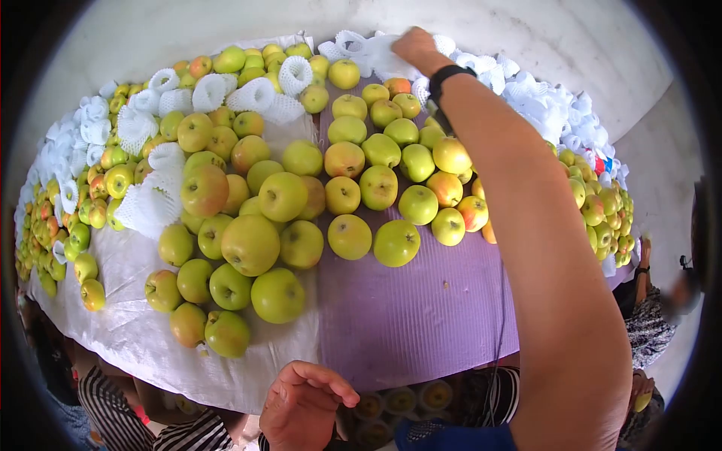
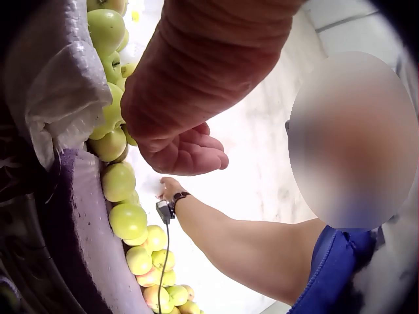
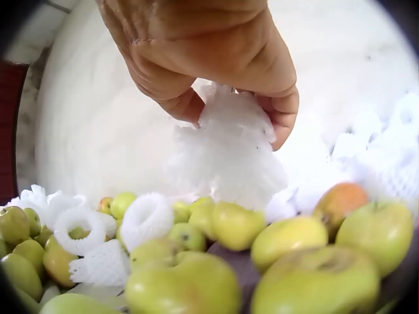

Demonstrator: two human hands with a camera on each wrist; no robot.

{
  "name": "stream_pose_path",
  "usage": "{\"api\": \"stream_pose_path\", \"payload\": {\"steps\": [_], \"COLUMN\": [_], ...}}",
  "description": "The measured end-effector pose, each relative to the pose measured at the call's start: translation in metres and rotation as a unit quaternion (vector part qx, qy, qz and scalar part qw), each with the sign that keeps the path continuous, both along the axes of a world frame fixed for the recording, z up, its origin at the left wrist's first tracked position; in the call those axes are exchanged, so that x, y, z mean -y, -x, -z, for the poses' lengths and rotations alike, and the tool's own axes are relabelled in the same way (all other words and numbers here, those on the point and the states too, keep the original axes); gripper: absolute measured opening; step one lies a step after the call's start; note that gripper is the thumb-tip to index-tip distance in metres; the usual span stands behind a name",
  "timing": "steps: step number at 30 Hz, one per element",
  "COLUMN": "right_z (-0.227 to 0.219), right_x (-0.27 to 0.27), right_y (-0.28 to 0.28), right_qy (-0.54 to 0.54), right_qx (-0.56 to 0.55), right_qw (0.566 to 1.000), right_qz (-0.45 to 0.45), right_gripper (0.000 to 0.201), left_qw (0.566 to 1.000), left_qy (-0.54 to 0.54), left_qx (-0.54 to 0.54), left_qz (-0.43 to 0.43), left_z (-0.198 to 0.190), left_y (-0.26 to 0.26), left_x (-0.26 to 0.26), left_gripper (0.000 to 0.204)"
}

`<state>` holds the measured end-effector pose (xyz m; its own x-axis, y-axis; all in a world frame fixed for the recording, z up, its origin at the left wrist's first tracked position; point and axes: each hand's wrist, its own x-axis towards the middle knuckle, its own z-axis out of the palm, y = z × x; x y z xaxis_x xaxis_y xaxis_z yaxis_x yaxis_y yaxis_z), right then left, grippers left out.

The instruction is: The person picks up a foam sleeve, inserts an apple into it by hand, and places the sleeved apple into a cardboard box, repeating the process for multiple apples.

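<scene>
The right hand [image 1: 418, 49] reaches to the far edge of the table, past the apples. In the right wrist view that hand [image 3: 216, 65] pinches a bunch of white foam netting [image 3: 229, 147] between thumb and fingers, above green-yellow apples [image 3: 183, 284]. The left hand [image 1: 303, 402] is held at the near edge of the table, palm up with fingers loosely bent, holding nothing. In the left wrist view the left hand [image 2: 186, 150] hangs beside a row of apples [image 2: 127, 220], not touching them.
Apples [image 1: 250, 244] lie piled on white cloth and purple board [image 1: 421, 323]. Foam nets [image 1: 541, 105] are heaped at the far right and far left. A pale wall [image 1: 571, 37] stands behind. Other people [image 1: 650, 323] are at the right and lower left; packed fruit sits below the near edge.
</scene>
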<state>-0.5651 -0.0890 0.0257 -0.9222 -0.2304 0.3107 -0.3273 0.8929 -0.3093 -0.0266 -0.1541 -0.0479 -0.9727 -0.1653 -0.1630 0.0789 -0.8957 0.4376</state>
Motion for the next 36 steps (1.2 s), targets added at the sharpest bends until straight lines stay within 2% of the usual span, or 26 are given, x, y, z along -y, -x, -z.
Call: {"api": "stream_pose_path", "payload": {"steps": [3, 5, 6, 9, 11, 13, 15, 19, 23, 26, 29, 32, 33, 35, 36], "right_z": [0.020, 0.036, 0.039, 0.038, 0.029, 0.028, 0.056, 0.062, 0.041, 0.012, -0.027, -0.050, -0.056, -0.055, -0.046], "right_x": [-0.053, -0.069, -0.073, -0.071, -0.065, -0.064, -0.074, -0.071, -0.073, -0.081, -0.075, -0.069, -0.066, -0.064, -0.066], "right_y": [0.046, 0.045, 0.041, 0.021, 0.001, 0.005, 0.054, 0.047, 0.042, 0.013, -0.066, -0.162, -0.191, -0.242, -0.244], "right_qy": [-0.081, -0.098, -0.107, -0.132, -0.115, -0.155, -0.186, -0.234, -0.258, -0.157, 0.029, 0.160, 0.168, 0.262, 0.277], "right_qx": [0.002, 0.021, 0.097, 0.225, 0.305, 0.345, 0.323, 0.200, 0.060, 0.076, 0.195, 0.276, 0.301, 0.358, 0.430], "right_qw": [0.997, 0.994, 0.988, 0.965, 0.945, 0.926, 0.926, 0.950, 0.964, 0.984, 0.978, 0.936, 0.926, 0.876, 0.834], "right_qz": [0.021, 0.050, 0.050, 0.027, 0.029, 0.010, -0.055, -0.046, -0.015, -0.023, -0.060, -0.152, -0.152, -0.188, -0.207], "right_gripper": [0.042, 0.058, 0.076, 0.087, 0.081, 0.083, 0.075, 0.071, 0.068, 0.066, 0.066, 0.070, 0.075, 0.072, 0.072], "left_qw": [1.000, 1.000, 1.000, 1.000, 1.000, 1.000, 1.000, 0.999, 1.000, 0.999, 0.999, 0.999, 0.999, 0.999, 0.998], "left_qy": [0.007, 0.007, 0.007, 0.003, 0.000, -0.003, 0.001, 0.015, 0.005, -0.011, 0.005, 0.003, 0.000, -0.013, -0.023], "left_qx": [-0.013, -0.015, -0.012, -0.002, 0.002, 0.003, 0.006, 0.017, 0.017, -0.004, 0.016, 0.036, 0.032, 0.029, 0.032], "left_qz": [0.015, 0.019, 0.019, 0.019, 0.022, 0.025, 0.027, 0.026, 0.021, 0.030, 0.031, 0.028, 0.032, 0.038, 0.039], "left_z": [0.002, 0.003, 0.002, 0.003, 0.004, 0.003, 0.002, -0.002, -0.003, 0.002, 0.000, -0.006, -0.005, -0.003, -0.002], "left_y": [0.005, 0.008, 0.009, 0.012, 0.014, 0.015, 0.016, 0.014, 0.009, 0.003, -0.002, -0.004, -0.005, -0.006, -0.006], "left_x": [-0.002, -0.003, -0.003, -0.003, -0.004, -0.004, -0.005, -0.007, -0.010, -0.013, -0.017, -0.022, -0.022, -0.024, -0.025], "left_gripper": [0.043, 0.043, 0.043, 0.043, 0.043, 0.044, 0.044, 0.043, 0.041, 0.038, 0.035, 0.030, 0.029, 0.027, 0.026]}}
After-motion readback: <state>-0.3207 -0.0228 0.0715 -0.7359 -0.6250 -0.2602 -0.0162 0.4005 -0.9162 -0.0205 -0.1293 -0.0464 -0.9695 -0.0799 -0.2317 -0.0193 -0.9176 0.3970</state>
